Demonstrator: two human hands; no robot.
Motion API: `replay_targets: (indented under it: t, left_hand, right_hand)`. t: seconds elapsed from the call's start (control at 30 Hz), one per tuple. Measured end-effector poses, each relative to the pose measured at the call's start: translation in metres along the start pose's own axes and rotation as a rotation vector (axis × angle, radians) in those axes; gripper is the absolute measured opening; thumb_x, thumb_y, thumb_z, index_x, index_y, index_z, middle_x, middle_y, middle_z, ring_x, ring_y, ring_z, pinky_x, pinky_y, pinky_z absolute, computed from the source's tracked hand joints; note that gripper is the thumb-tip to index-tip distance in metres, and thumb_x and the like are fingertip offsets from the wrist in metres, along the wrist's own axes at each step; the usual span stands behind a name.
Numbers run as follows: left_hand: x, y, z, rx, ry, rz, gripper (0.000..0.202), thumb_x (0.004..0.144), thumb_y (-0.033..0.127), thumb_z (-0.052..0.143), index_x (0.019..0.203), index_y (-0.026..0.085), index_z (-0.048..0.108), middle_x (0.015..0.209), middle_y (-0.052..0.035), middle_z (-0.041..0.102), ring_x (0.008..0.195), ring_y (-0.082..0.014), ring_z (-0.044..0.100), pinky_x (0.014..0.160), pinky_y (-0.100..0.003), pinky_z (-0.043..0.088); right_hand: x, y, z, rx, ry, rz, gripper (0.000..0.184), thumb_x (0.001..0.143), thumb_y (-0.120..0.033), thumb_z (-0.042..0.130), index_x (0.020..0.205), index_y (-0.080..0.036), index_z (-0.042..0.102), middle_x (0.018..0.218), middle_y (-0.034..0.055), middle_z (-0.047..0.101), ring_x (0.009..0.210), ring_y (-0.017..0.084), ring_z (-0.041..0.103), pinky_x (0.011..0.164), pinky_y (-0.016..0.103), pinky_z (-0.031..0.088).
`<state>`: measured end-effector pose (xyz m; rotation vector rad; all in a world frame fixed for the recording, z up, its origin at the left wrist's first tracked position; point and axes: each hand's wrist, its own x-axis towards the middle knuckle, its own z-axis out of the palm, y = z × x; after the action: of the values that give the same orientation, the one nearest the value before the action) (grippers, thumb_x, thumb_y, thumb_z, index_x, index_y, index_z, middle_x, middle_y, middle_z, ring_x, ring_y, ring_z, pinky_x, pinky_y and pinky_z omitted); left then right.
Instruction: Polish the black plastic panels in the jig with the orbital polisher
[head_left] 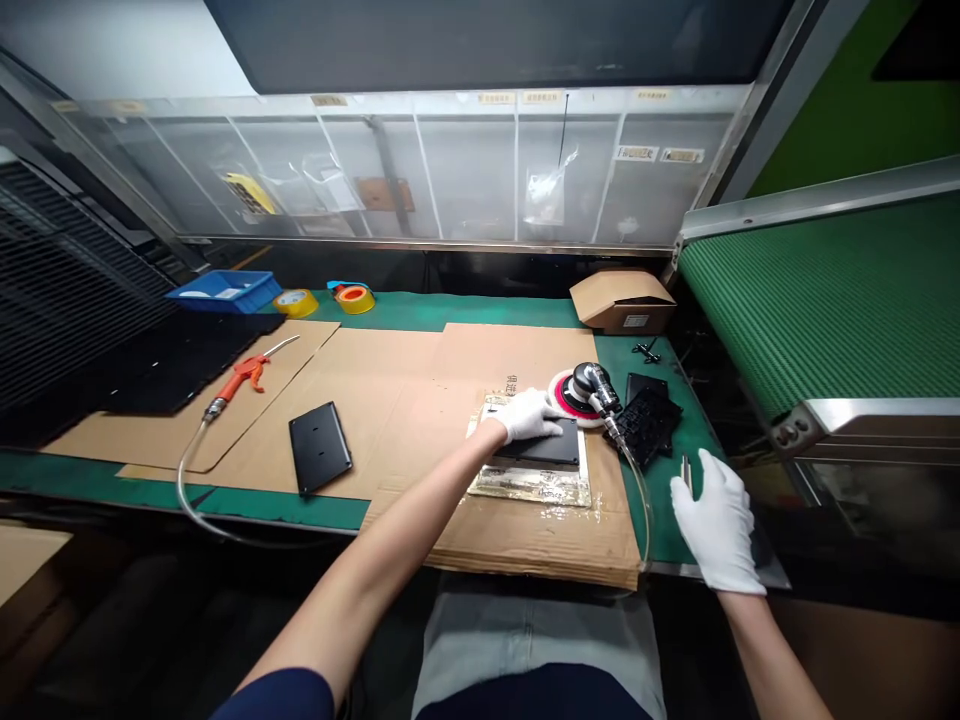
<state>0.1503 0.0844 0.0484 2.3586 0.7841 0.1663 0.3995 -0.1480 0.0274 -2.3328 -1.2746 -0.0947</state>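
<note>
So the left hand (pixel 529 416), white cotton glove on, is lying flat and open on a black plate (pixel 537 446), fingers together, palm down, no real grip, just pressing on it; the plate sits on a foil-looking sheet (pixel 529 486) on top of layered cardboard (pixel 517 540); the right hand (pixel 718 522), also gloved, is open with fingers spread, holding nothing I can see, just beside a small metal piece (pixel 686 472) near the green bench edge; an air orbital sander (pixel 589 392) with a red-and-white pad sits right past the left fingertips, its clear hose (pixel 637 490) curving over the front edge; a black perforated panel (pixel 646 425) lies beside it; there's open cardboard to the left, with another black plate (pixel 321 447) and an orange blow gun (pixel 244 378); tape rolls (pixel 354 298) and a blue tray (pixel 223 291) sit further back; printed characters on the cardboard (pixel 511 385) and the shelf labels (pixel 637 153) are too small to read.
</note>
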Motion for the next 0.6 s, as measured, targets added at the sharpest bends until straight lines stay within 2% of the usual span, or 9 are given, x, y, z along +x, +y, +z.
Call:
replay_targets:
  t: [0.07,0.13,0.23,0.3,0.4,0.47,0.53,0.6]
  left_hand:
    - [-0.021,-0.004,0.018,0.041,0.186,0.071,0.046,0.087,0.043,0.069,0.123,0.016,0.071,0.137,-0.0204,0.059,0.130,-0.0389,0.047,0.115,-0.048,0.030]
    - [-0.042,-0.005,0.032,0.065,0.301,0.062,0.051,0.095,0.047,0.056,0.137,0.018,0.060,0.147,-0.0189,0.051,0.139,-0.0371,0.039,0.120,-0.052,0.022]
    - [-0.060,-0.002,0.044,0.213,0.295,-0.034,0.055,0.101,0.049,0.043,0.148,0.022,0.046,0.155,-0.0149,0.044,0.145,-0.0348,0.034,0.121,-0.056,0.019]
    - [-0.063,0.001,0.047,0.344,0.274,-0.067,0.056,0.102,0.050,0.040,0.150,0.021,0.043,0.158,-0.0143,0.040,0.148,-0.0346,0.032,0.122,-0.057,0.021]
    - [-0.063,0.001,0.053,0.411,0.289,-0.090,0.061,0.101,0.052,0.041,0.152,0.018,0.040,0.161,-0.0153,0.037,0.150,-0.0341,0.030,0.124,-0.056,0.022]
    - [-0.067,-0.006,0.058,0.352,0.360,-0.126,0.063,0.101,0.051,0.042,0.153,0.017,0.038,0.162,-0.0151,0.034,0.152,-0.0326,0.028,0.126,-0.055,0.021]
    - [-0.072,-0.016,0.056,0.197,0.491,-0.214,0.060,0.102,0.048,0.040,0.153,0.017,0.038,0.162,-0.0145,0.034,0.152,-0.0296,0.028,0.127,-0.052,0.023]
    - [-0.079,-0.026,0.045,-0.017,0.646,-0.313,0.057,0.103,0.044,0.036,0.153,0.016,0.039,0.162,-0.0146,0.034,0.152,-0.0268,0.031,0.127,-0.050,0.026]
  right_hand:
    - [0.003,-0.004,-0.003,0.019,0.020,-0.016,0.065,0.090,-0.042,0.048,0.141,-0.004,0.055,0.136,0.0239,0.055,0.120,0.038,0.054,0.100,0.048,0.046]
    - [0.015,-0.018,-0.007,0.056,0.044,-0.065,0.064,0.091,-0.044,0.047,0.141,-0.005,0.055,0.136,0.0236,0.055,0.123,0.037,0.054,0.103,0.048,0.045]
    - [0.052,-0.066,-0.004,0.134,0.036,-0.240,0.064,0.094,-0.047,0.047,0.146,-0.010,0.050,0.139,0.0206,0.055,0.130,0.034,0.050,0.109,0.046,0.042]
    - [0.085,-0.108,0.006,0.127,-0.066,-0.301,0.069,0.091,-0.052,0.054,0.147,-0.013,0.048,0.140,0.0204,0.054,0.128,0.033,0.052,0.107,0.043,0.043]
    - [0.130,-0.164,0.029,-0.019,-0.375,-0.168,0.078,0.081,-0.055,0.068,0.142,-0.010,0.051,0.131,0.0250,0.057,0.113,0.035,0.062,0.092,0.040,0.050]
    - [0.149,-0.186,0.040,-0.069,-0.501,-0.092,0.067,0.082,-0.048,0.069,0.133,-0.007,0.057,0.122,0.0259,0.062,0.106,0.033,0.066,0.082,0.037,0.051]
    - [0.160,-0.196,0.045,-0.062,-0.526,-0.082,0.051,0.083,-0.040,0.068,0.122,-0.007,0.062,0.114,0.0250,0.066,0.101,0.031,0.067,0.077,0.034,0.050]
    - [0.162,-0.200,0.041,-0.047,-0.511,-0.105,0.044,0.082,-0.034,0.069,0.116,-0.007,0.064,0.110,0.0242,0.067,0.099,0.031,0.068,0.075,0.033,0.049]
